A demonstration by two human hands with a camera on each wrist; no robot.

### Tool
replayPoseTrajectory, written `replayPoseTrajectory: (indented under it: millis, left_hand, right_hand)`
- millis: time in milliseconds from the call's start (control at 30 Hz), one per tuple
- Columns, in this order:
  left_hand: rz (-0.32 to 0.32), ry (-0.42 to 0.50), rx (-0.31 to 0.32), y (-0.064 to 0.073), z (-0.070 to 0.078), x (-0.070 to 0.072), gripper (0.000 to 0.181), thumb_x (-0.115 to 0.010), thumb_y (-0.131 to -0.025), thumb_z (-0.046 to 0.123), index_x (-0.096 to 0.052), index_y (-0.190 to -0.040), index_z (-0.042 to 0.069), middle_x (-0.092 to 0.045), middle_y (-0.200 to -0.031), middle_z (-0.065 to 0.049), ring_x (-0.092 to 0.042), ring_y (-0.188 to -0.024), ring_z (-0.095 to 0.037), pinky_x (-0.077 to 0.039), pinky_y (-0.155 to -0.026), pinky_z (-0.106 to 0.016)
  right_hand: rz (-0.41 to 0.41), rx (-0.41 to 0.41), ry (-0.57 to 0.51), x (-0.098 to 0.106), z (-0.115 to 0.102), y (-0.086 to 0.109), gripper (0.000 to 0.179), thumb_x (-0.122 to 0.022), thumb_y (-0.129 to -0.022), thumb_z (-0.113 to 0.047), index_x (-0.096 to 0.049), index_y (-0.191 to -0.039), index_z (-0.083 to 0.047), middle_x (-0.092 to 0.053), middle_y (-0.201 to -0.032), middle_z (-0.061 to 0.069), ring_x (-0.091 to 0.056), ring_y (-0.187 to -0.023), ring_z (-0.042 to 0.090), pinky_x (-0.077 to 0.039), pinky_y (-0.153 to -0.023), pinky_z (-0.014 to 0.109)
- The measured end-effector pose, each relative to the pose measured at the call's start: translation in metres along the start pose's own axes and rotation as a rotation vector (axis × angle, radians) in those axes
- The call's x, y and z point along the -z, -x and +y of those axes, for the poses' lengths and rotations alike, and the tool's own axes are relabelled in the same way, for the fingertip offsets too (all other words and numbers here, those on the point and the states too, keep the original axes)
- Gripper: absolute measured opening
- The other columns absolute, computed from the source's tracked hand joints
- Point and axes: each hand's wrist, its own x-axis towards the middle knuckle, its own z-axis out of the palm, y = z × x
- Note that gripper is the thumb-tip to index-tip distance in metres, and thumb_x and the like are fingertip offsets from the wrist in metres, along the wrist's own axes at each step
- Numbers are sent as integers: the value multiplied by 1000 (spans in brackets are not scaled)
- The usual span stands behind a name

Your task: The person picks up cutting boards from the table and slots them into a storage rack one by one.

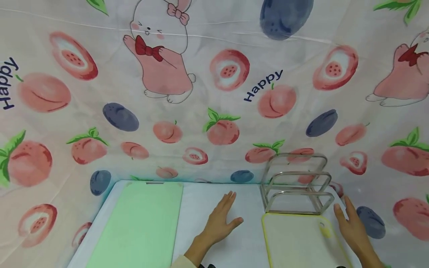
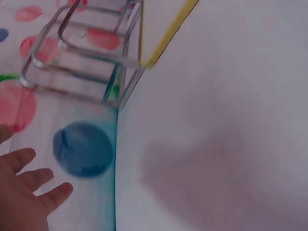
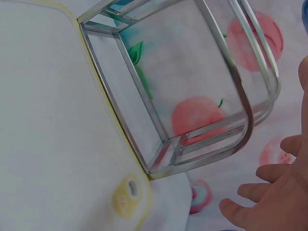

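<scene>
My left hand (image 1: 218, 222) hovers over the white tabletop with its fingers extended and thumb spread, holding nothing. It lies between a light green board (image 1: 140, 223) and a white cutting board (image 1: 298, 238) with a yellow rim. Just right of the yellow-rimmed board, my right hand (image 1: 353, 227) is held with fingers apart and nothing in them. Behind that board stands a metal rack (image 1: 298, 193) with several upright loops; in the right wrist view, the right hand (image 3: 279, 197) is beside the rack, apart from it. A yellow corner with a hole (image 3: 126, 195) marks the cutting board.
A fabric backdrop (image 1: 201, 104) printed with peaches and rabbits rises behind and around the white table (image 1: 221, 201). The green board lies flat on the left side, with a dark slot (image 1: 155, 182) at its far edge.
</scene>
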Motion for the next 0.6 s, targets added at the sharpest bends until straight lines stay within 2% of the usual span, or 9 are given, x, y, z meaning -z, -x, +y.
replayPoseTrajectory:
  millis: [133, 233, 300, 433, 533, 567, 600]
  left_hand:
    - [-48, 18, -9, -18, 20, -22, 76, -48, -93, 59, -31, -151, 14, -35, -151, -9, -36, -135, -30, -40, -100, -51]
    - [-85, 95, 4, -31, 34, -34, 72, -52, -94, 52, -31, -150, 12, -35, -151, -8, -35, -136, -27, -38, -103, -47]
    - [-101, 186, 49, -40, 41, -42, 70, -54, -94, 47, -32, -150, 11, -36, -150, -8, -34, -136, -26, -35, -106, -46]
    - [-132, 409, 230, -51, 51, -60, 68, -57, -94, 44, -34, -149, 11, -38, -148, -10, -34, -136, -29, -33, -106, -48]
    - [-145, 477, 334, -57, 56, -71, 67, -58, -93, 43, -36, -148, 12, -40, -147, -11, -34, -136, -31, -33, -106, -50]
    - [-144, 475, 345, -58, 58, -75, 67, -59, -93, 42, -37, -148, 12, -42, -146, -11, -35, -135, -31, -33, -106, -49]
    - [-145, 470, 353, -61, 59, -77, 66, -60, -93, 42, -38, -148, 12, -43, -145, -10, -36, -135, -30, -33, -106, -49]
  right_hand:
    - [-11, -65, -41, -1, 4, -7, 72, -29, -104, -41, 10, -149, -1, 6, -150, 34, -8, -129, 63, -14, -98, 73]
    - [-6, -83, -82, -5, 7, -14, 74, -30, -103, -43, 9, -149, 0, 6, -151, 33, -8, -131, 61, -13, -100, 72]
    - [-4, -85, -116, -8, 8, -19, 74, -30, -103, -43, 8, -150, -1, 4, -152, 32, -9, -132, 59, -14, -101, 70]
    - [4, -118, -175, -16, 10, -23, 75, -31, -103, -45, 3, -151, 1, -6, -151, 35, -15, -132, 56, -18, -102, 67]
    - [22, -132, -205, -21, 10, -24, 75, -31, -103, -45, -1, -150, 5, -14, -148, 37, -19, -132, 55, -20, -103, 65]
    - [31, -128, -214, -23, 10, -25, 74, -31, -103, -44, -3, -149, 7, -16, -147, 39, -20, -131, 55, -21, -102, 65]
    - [43, -130, -205, -24, 11, -26, 74, -31, -103, -44, -5, -149, 7, -19, -146, 38, -23, -130, 53, -28, -104, 58]
